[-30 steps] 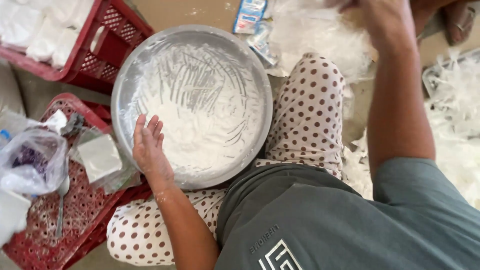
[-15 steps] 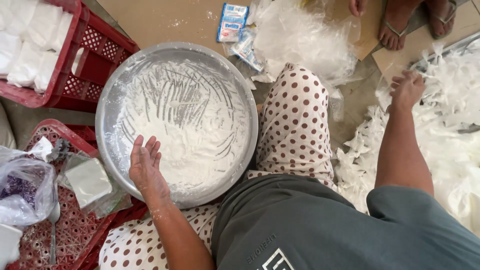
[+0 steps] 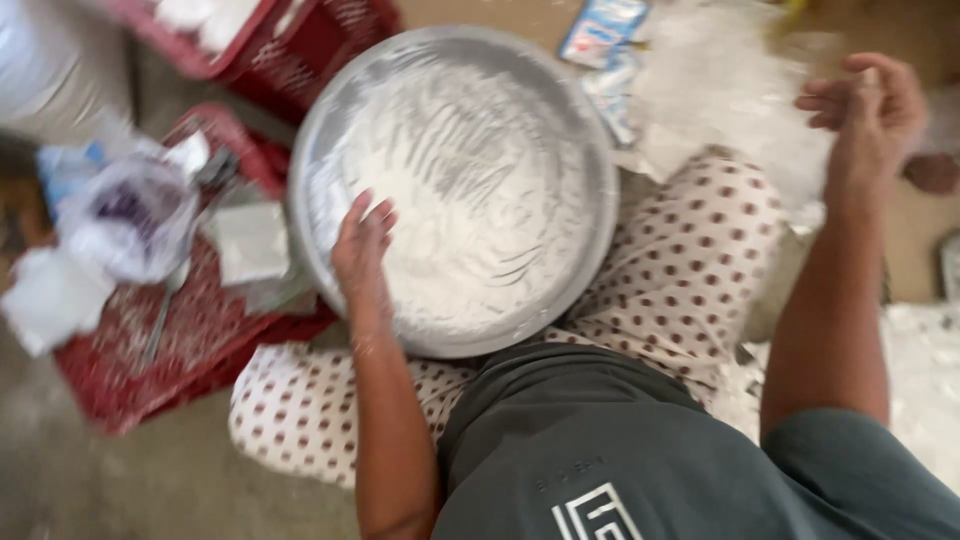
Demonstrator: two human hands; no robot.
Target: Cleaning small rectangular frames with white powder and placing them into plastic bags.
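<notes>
Left hand (image 3: 362, 250) lies flat w/ fingers spread, palm down on the white flour (image 3: 470, 200) inside a big round metal basin (image 3: 600, 200), centre of frame; it grips nothing, just touches the powder near the basin's lower-left rim. Flour coats most of the basin floor, w/ finger streaks across the upper part. Basin rests against the person's lap, on polka-dot trousers (image 3: 690, 270); dark grey shirt (image 3: 600, 450) fills the bottom of frame. Right hand (image 3: 865, 105) is raised at upper right, fingers loosely curled; view is blurred there, so can't tell if it holds anything. Just behind it, a heap of thin white plastic (image 3: 730, 90) at top right. A small blue-and-white packet (image 3: 605, 25) lies at top centre, just beyond the basin rim. Left of the basin: red plastic crate (image 3: 150, 340) w/ a clear bag (image 3: 130, 215) and white pieces on top; second red crate (image 3: 290, 40) at upper left holds white lumps.
</notes>
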